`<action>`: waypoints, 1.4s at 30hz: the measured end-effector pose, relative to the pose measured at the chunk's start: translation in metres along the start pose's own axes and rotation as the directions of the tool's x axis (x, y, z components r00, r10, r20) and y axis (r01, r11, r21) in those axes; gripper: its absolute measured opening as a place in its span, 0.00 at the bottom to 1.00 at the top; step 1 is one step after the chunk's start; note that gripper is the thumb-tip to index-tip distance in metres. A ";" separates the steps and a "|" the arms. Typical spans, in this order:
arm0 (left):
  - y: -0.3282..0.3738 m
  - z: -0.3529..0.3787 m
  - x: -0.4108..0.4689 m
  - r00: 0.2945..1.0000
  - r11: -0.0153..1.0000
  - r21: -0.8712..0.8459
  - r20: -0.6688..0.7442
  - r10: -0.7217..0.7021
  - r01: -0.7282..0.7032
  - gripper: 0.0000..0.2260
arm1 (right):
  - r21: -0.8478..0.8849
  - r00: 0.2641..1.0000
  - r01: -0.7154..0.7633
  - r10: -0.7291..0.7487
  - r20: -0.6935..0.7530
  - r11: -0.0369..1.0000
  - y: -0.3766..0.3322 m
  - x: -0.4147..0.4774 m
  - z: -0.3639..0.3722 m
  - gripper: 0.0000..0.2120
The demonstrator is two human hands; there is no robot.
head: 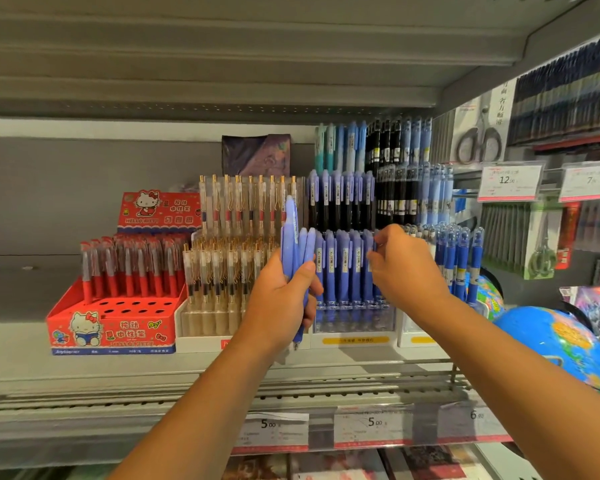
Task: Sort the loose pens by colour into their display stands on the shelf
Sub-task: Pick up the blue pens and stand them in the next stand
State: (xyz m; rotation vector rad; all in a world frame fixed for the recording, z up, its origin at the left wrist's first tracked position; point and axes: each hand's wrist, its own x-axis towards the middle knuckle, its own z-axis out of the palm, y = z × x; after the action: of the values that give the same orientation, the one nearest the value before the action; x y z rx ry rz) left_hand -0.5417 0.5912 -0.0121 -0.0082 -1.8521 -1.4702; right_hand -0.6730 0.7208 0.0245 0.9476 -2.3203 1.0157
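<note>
Shelf tags (pixel 371 424): 5.00; left hand (pixel 284 299) grips blue pens (pixel 293 237); right hand (pixel 402 268) pinches racked pen (pixel 367 275).

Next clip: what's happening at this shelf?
A person is sorting pens. The left hand grips a bunch of loose periwinkle pens, held upright. The right hand pinches a pen at the right end of the front row in the clear stand, which holds matching pens. Neither hand is at the red stand on the left.

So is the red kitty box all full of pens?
Not full. Red pens fill the back rows of the red box, but the front holes are empty.
</note>
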 end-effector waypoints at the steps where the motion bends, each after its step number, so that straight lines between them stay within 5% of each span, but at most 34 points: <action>1: 0.000 0.000 0.000 1.000 1.000 0.001 0.006 -0.006 0.006 0.07 | -0.004 1.000 0.002 -0.002 0.006 1.000 0.000 0.000 -0.001 0.08; 5: 0.002 0.001 -0.001 1.000 1.000 -0.014 0.017 -0.025 0.026 0.09 | -0.107 0.999 0.040 -0.037 0.031 0.993 -0.001 -0.002 -0.004 0.14; 11: 0.002 0.004 0.000 1.000 0.998 -0.064 0.018 0.006 -0.005 0.10 | -0.277 0.984 0.152 -0.172 -0.049 0.949 -0.011 -0.013 -0.011 0.09; 14: 0.002 0.004 0.000 0.999 0.995 -0.100 0.038 0.000 0.004 0.12 | 0.085 0.985 0.174 -0.173 -0.016 0.981 -0.025 -0.017 -0.014 0.11; 18: 0.003 0.003 -0.002 0.995 0.996 -0.093 0.095 -0.006 0.015 0.10 | 0.540 0.976 0.027 -0.140 0.169 0.841 -0.043 -0.022 -0.014 0.08; 29: -0.002 0.001 0.002 0.988 0.994 -0.096 0.147 -0.044 0.058 0.13 | 0.746 0.981 -0.062 -0.097 0.168 0.664 -0.038 -0.024 -0.005 0.08; 34: -0.004 0.001 0.005 0.997 0.994 -0.080 0.019 -0.072 0.074 0.08 | 0.846 0.998 -0.051 0.003 0.058 0.531 -0.035 -0.020 -0.008 0.05; 38: -0.007 -0.001 0.008 0.996 0.997 -0.051 -0.062 -0.057 0.054 0.11 | 0.810 0.995 0.014 0.072 -0.070 0.586 -0.028 -0.007 -0.022 0.08; 42: -0.010 -0.003 0.008 0.998 1.000 0.017 -0.055 -0.004 0.005 0.12 | 0.571 0.968 0.094 0.059 -0.245 0.816 -0.012 0.003 -0.029 0.08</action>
State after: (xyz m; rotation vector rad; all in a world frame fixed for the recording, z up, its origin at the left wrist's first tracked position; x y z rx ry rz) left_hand -0.5502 0.5822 -0.0156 0.0446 -1.8219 -1.4435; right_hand -0.6631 0.7358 0.0503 0.9733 -1.8040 1.7839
